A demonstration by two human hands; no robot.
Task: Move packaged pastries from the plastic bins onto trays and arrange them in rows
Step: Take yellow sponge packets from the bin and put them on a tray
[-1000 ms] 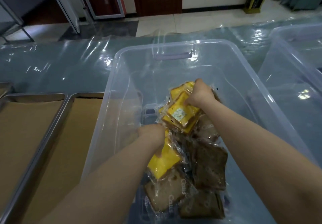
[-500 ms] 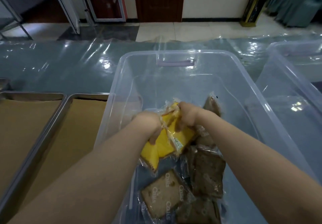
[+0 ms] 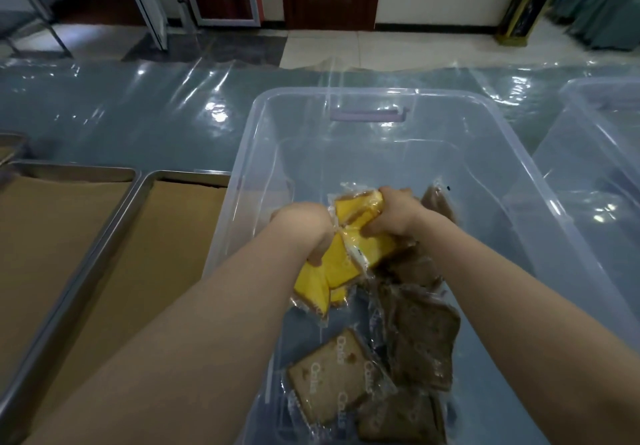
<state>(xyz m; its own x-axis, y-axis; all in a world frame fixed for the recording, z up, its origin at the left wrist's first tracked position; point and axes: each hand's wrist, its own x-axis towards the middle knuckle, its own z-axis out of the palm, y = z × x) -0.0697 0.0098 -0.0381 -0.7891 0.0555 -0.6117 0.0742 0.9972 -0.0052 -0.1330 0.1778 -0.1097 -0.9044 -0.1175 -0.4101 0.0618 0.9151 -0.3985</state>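
Hands are working close together inside the clear plastic bin (image 3: 367, 91), above the heap on its floor. The left hand (image 3: 302, 228) is curling its fingers round a yellow wrapped pastry (image 3: 323, 276), which is hanging below the fist with a wrapper corner pointing down toward the bin floor. The right hand (image 3: 393, 216) is clamping a bunch of yellow packets (image 3: 358, 210), fingers over the top and thumb underneath; how many packets it is gripping cannot be told. The two yellow bundles are touching between the fists. Beneath them, dark brown packaged pastries (image 3: 427, 337) are lying overlapped on the bin floor, and a paler tan pastry (image 3: 327, 375) is lying flat nearest the camera. Just left of the bin, a metal tray (image 3: 187, 174) lined with brown paper is sitting on the table, with another lined tray (image 3: 69, 167) beside it further left. A second clear bin (image 3: 588, 140) is standing to the right, and glossy plastic sheeting (image 3: 121, 112) is covering the tabletop.
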